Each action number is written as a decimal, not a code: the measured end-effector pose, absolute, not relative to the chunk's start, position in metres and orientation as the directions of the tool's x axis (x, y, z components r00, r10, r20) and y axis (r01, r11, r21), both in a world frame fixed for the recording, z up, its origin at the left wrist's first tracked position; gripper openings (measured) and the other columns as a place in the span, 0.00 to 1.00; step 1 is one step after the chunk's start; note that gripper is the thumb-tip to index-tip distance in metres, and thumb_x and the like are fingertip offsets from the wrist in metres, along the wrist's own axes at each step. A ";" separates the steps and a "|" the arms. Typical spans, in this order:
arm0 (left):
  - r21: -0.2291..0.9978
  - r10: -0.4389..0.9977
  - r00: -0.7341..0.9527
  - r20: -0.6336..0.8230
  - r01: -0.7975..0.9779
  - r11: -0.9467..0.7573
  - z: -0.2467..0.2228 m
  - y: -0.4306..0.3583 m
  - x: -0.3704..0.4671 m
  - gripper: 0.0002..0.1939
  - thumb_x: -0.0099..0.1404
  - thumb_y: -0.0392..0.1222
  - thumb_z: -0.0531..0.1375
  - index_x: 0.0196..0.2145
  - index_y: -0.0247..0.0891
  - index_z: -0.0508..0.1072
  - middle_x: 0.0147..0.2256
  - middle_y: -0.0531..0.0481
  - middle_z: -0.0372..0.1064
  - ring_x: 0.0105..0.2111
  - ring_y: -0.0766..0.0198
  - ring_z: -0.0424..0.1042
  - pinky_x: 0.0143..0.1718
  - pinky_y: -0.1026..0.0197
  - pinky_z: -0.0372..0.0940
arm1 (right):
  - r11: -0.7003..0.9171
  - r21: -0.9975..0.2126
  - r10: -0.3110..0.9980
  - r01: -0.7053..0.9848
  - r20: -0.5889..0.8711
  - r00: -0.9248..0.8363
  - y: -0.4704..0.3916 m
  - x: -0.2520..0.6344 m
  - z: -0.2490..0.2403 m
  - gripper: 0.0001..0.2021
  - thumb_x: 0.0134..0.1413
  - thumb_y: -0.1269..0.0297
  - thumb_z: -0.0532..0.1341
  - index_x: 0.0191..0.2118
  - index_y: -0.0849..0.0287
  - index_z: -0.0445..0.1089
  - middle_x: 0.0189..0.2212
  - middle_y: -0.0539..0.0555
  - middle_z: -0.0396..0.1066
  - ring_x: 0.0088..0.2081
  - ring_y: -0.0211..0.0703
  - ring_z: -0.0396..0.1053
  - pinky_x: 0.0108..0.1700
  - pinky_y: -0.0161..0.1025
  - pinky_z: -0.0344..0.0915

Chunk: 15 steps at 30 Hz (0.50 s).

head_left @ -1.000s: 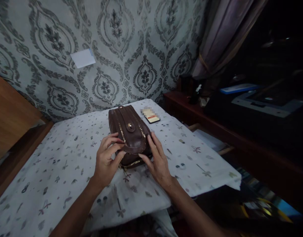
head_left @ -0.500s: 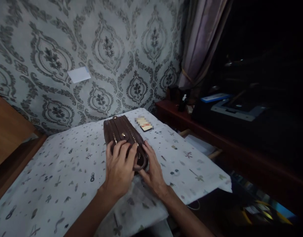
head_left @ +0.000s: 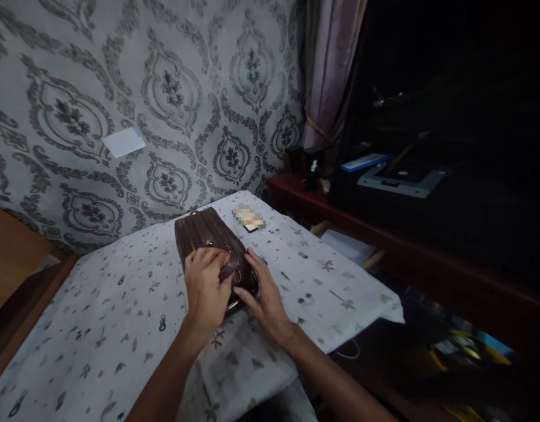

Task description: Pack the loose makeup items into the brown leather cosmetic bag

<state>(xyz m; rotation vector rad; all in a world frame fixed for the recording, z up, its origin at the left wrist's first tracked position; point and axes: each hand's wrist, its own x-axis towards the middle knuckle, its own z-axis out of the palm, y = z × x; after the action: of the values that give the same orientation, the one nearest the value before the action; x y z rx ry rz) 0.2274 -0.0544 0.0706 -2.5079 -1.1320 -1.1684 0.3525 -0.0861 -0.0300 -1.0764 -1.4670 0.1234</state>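
A brown leather bag [head_left: 210, 228] with zips and gold-coloured studs lies on the patterned tablecloth. My left hand [head_left: 207, 281] is closed at its near end, with the short brown strap [head_left: 229, 266] folded up between thumb and fingers. My right hand [head_left: 265, 296] rests against the bag's near right side. Its fingers lie along that side and its thumb presses on the near end, where a strip of zip [head_left: 233, 305] shows. Beyond the bag's right side lies a phone-like flat thing [head_left: 251, 220], blurred by pixelation.
The white cloth-covered table [head_left: 133, 328] meets a patterned wall with a white card [head_left: 124, 142] on it. On the right stand a dark red cabinet [head_left: 296, 190], a partly open drawer [head_left: 346, 246] and a large dark screen [head_left: 450, 105]. A wooden panel [head_left: 14, 258] borders the left.
My left hand has gone from lying over the bag's end to gripping the strap and lifting it up. My right hand stays at the bag's side. The view has shifted slightly to the right.
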 end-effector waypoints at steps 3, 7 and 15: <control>0.223 0.599 0.381 0.704 0.682 -0.696 0.072 -0.053 0.228 0.08 0.67 0.41 0.58 0.30 0.40 0.74 0.35 0.49 0.75 0.39 0.56 0.70 0.44 0.50 0.62 | 0.555 -0.647 0.655 0.522 0.727 0.206 -0.081 0.351 -0.034 0.32 0.62 0.58 0.60 0.68 0.52 0.49 0.64 0.62 0.57 0.65 0.52 0.56 0.63 0.53 0.61; 0.276 0.630 0.356 0.690 0.675 -0.685 0.072 -0.053 0.228 0.09 0.66 0.42 0.59 0.28 0.40 0.74 0.34 0.49 0.75 0.39 0.56 0.71 0.46 0.50 0.61 | 0.558 -0.639 0.641 0.530 0.737 0.213 -0.078 0.350 -0.035 0.31 0.62 0.56 0.59 0.68 0.52 0.49 0.63 0.62 0.58 0.65 0.52 0.57 0.63 0.54 0.60; 0.308 0.659 0.353 0.664 0.673 -0.672 0.075 -0.052 0.229 0.11 0.66 0.42 0.59 0.26 0.39 0.73 0.32 0.50 0.74 0.37 0.57 0.70 0.44 0.52 0.61 | 0.572 -0.634 0.645 0.520 0.740 0.192 -0.080 0.353 -0.032 0.32 0.62 0.55 0.59 0.68 0.52 0.49 0.63 0.62 0.58 0.64 0.52 0.57 0.63 0.53 0.60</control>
<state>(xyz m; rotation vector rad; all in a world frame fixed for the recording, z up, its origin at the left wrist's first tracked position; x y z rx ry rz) 0.2294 -0.0524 0.0755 -2.5693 -1.2644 -1.2475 0.3531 -0.0796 -0.0322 -1.0568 -1.4568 0.1158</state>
